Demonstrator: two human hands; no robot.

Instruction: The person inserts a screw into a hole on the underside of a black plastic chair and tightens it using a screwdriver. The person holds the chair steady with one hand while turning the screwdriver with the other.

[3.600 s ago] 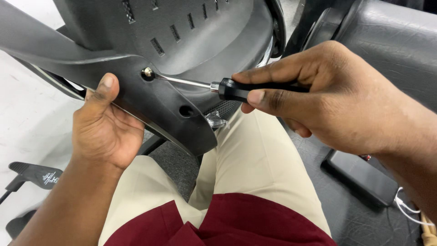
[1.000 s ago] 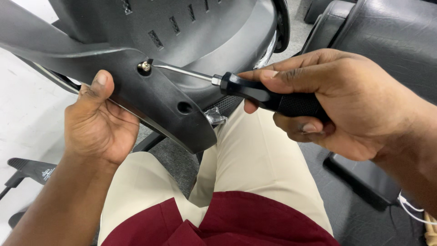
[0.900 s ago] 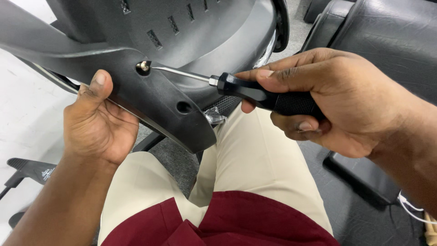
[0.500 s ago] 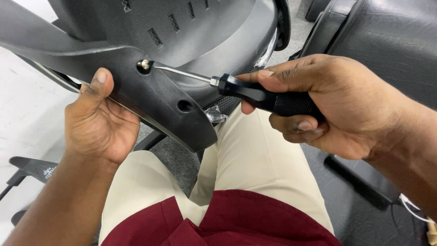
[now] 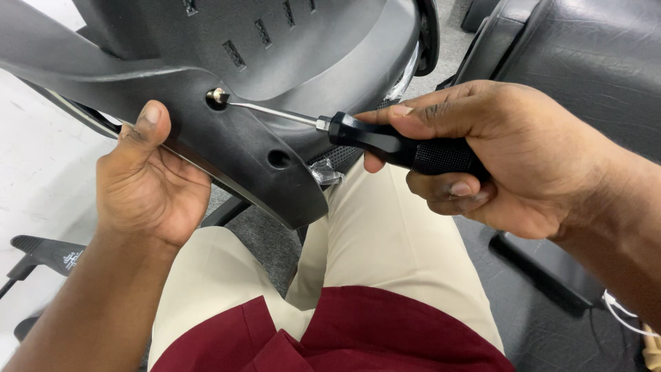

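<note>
Left hand clamped on the lower edge of the dark grey plastic chair part, thumb pressed flat against its outer face, fingers hidden behind the rim; same grip and same spot as in the earlier views. Resting across the lap, over beige trousers, that chair part, tilted down toward the right. Just right of the thumb, a silver screw seated in a recess, with an empty round hole lower down on the same panel. Engaged in the screw head, the thin shaft of a screwdriver, running rightward to a black handle. Right hand wrapped shut around that handle, forefinger stretched along the top, other fingers curled beneath. Compared with a moment ago, handle rolled a little in the grip and knuckles turned, tip never off the screw; earlier still, grip looser and nearer the shaft. Judged from that, driving under way, screw seemingly close to seated. At far right, black upholstered seating on a grey floor.
</note>
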